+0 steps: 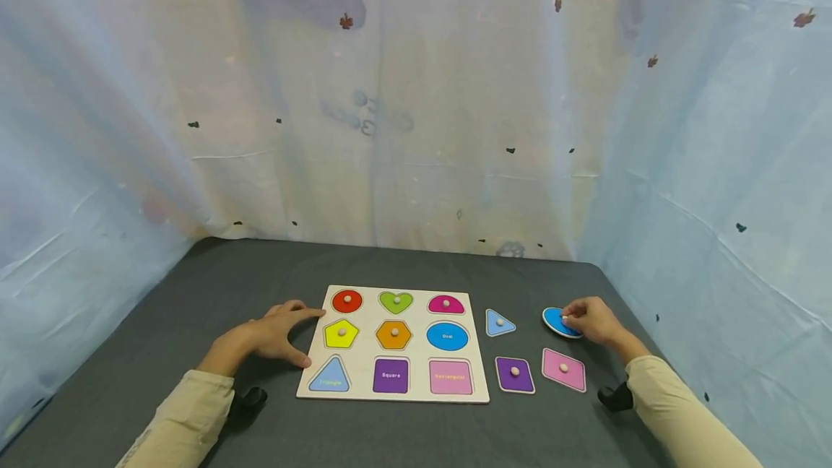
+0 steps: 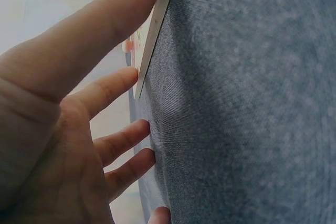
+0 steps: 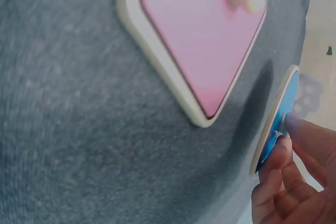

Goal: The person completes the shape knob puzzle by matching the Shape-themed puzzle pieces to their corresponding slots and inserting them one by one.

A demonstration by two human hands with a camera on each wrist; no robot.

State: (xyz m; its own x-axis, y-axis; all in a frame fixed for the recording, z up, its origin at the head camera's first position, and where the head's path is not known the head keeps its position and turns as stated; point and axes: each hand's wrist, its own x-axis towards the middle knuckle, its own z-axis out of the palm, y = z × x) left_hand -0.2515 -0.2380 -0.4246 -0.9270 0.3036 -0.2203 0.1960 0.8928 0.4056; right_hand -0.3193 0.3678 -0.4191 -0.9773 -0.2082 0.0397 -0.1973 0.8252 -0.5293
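Note:
My right hand [image 1: 590,318] pinches the knob of a blue oval puzzle piece [image 1: 555,322]. In the right wrist view the oval [image 3: 278,116] stands tilted off the grey cloth, its shadow beside it. At the left edge of a wooden shape puzzle board [image 1: 419,399], my left hand [image 1: 279,334] touches the wood with thumb and index finger, fingers spread. The board's edge [image 2: 152,43] shows in the left wrist view. Its oval recess [image 1: 448,336], triangle recess [image 1: 330,375], square recess [image 1: 391,375] and rectangle recess [image 1: 451,378] show printed names; the other shapes have knobbed pieces in them.
Right of the board lie a light blue triangle piece [image 1: 495,325], a purple square piece [image 1: 510,383] and a pink rectangle piece [image 1: 559,375], knobs up. A grey cloth [image 1: 273,425] covers the table; pale curtains [image 1: 416,128] stand behind and at the sides.

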